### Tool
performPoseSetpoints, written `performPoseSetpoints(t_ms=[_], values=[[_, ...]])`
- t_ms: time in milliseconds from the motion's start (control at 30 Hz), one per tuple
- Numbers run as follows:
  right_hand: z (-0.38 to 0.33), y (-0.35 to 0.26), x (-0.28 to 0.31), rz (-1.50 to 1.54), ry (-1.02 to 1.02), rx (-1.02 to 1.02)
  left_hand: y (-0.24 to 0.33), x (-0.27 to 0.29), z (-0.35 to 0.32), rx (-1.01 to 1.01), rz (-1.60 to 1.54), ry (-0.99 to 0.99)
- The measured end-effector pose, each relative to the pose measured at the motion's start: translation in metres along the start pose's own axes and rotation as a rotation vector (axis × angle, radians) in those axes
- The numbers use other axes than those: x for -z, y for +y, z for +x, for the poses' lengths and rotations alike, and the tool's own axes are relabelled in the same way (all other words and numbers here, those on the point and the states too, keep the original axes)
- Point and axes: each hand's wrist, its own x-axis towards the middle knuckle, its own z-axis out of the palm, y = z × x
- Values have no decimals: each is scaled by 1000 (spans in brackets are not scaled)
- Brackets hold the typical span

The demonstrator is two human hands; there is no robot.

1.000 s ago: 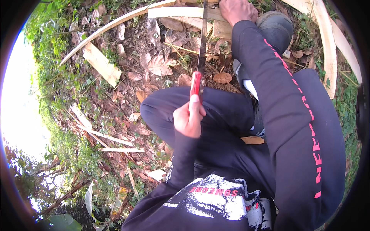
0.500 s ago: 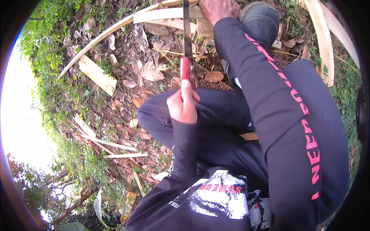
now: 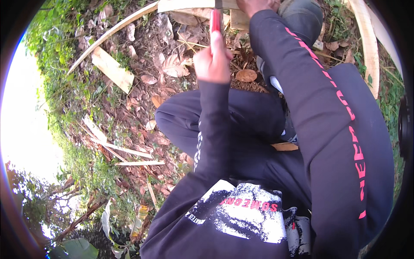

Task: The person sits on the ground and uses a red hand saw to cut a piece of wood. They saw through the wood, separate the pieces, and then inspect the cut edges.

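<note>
My left hand (image 3: 212, 64) is closed round the red handle of a saw (image 3: 215, 20), its arm stretched forward. The saw's narrow dark blade lies across a pale wooden strip (image 3: 185, 5) at the top edge, and most of the blade is out of view. My right hand (image 3: 258, 5) is closed at the strip's right-hand part, beside my dark boot (image 3: 300, 21); its fingers are partly cut off by the picture's edge. A short wood block (image 3: 239, 19) sits beneath the strip.
A long curved strip (image 3: 116, 32) and a flat offcut (image 3: 113, 70) lie on leaf-covered ground to the left. Further thin wood pieces (image 3: 129, 150) are nearer. Curved boards (image 3: 366, 47) lie at the far right. My bent knee (image 3: 172, 116) is below the saw.
My left hand has pushed the saw forward, so its handle now reaches close to the strip. My right hand stays at the wood while the view has shifted slightly.
</note>
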Motion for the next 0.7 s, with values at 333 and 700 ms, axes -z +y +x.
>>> performPoseSetpoints(t_ms=[333,700], values=[[-10,-22,28,-19,-163,37,-30,51,-79,36,38,-11],[-16,-40,42,-40,-448,-64,-37,100,-125,170,46,-28]])
